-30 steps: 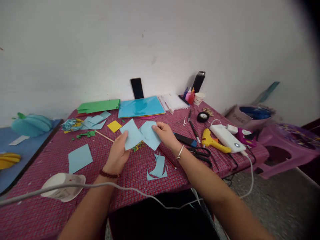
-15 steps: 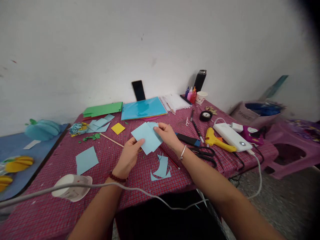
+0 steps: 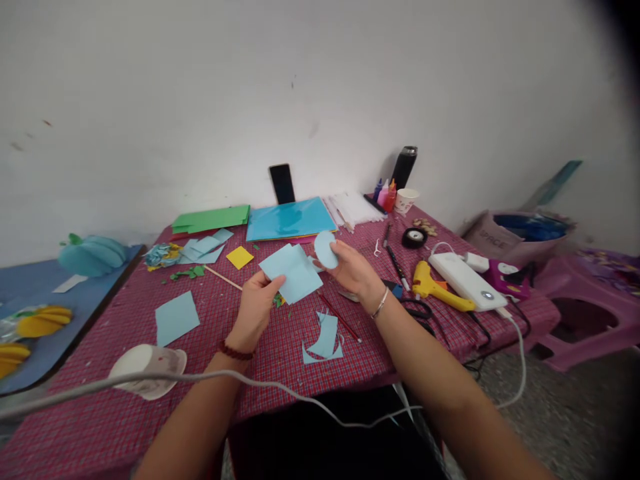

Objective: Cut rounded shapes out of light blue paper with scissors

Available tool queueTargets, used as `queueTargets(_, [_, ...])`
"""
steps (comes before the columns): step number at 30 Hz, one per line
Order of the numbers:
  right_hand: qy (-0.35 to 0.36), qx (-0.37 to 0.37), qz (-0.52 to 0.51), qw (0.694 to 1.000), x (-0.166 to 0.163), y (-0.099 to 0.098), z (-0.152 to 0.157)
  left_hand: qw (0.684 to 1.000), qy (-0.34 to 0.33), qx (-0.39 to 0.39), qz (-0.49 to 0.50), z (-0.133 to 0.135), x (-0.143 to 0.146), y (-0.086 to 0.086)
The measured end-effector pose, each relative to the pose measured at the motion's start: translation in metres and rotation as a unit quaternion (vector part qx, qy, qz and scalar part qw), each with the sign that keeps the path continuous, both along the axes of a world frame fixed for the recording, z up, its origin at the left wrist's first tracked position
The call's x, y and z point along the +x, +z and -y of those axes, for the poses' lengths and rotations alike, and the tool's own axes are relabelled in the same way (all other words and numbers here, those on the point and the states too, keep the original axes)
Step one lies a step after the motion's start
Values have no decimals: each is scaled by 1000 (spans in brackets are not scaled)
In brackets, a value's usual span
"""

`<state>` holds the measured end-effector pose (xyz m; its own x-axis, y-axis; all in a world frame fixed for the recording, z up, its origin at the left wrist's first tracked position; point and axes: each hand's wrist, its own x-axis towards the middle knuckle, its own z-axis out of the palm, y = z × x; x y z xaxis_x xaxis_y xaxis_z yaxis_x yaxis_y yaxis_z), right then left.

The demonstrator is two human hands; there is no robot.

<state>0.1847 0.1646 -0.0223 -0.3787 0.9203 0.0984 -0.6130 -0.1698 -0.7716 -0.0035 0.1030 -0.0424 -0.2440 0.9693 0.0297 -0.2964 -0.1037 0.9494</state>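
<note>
My left hand [image 3: 257,300] pinches light-blue paper squares [image 3: 295,273], thumb on top, above the checked tablecloth. Close beside them, my right hand [image 3: 353,270] grips a light-blue paper circle [image 3: 326,249] between thumb and fingers. Below the hands lie cut light-blue paper scraps [image 3: 326,337] and a red pencil [image 3: 343,319]. Another light-blue square [image 3: 177,318] rests on the cloth to the left. A small yellow square [image 3: 240,257] and a thin wooden stick [image 3: 223,277] are past my left hand. Black scissors [image 3: 417,310] are partly hidden by my right forearm.
A paper cup [image 3: 145,370] lies tipped at the front left, with a white cable [image 3: 280,381] crossing before it. On the right sit a yellow glue gun [image 3: 440,288], a white power unit [image 3: 467,280] and black tape [image 3: 415,237]. A phone [image 3: 282,184] leans on the wall.
My right hand has moved away from the squares with the light-blue circle, which now shows apart from them. My left hand still holds the squares. The view has shifted slightly.
</note>
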Motion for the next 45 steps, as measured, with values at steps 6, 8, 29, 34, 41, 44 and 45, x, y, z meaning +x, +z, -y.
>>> queueTargets(6, [63, 217, 207, 952, -14, -6, 19, 997, 35, 50, -41, 3, 1, 2])
queueTargets(8, [23, 313, 266, 911, -20, -4, 26, 998, 36, 50, -20, 5, 1, 4])
queueTargets(29, [-20, 441, 334, 833, -18, 5, 32, 981, -26, 64, -180, 12, 3, 14])
queueTargets(34, [-26, 448, 368, 814, -20, 4, 33, 964, -10, 92, -248, 13, 5, 9])
queueTargets(41, [-6, 363, 313, 878, -20, 1, 33, 988, 58, 109, -91, 12, 5, 11])
queueTargets(44, [40, 310, 266, 912, -19, -2, 34, 994, 9, 87, -61, 12, 1, 12])
queueTargets(45, [56, 303, 258, 916, -19, -3, 34, 996, -11, 73, -51, 12, -1, 11])
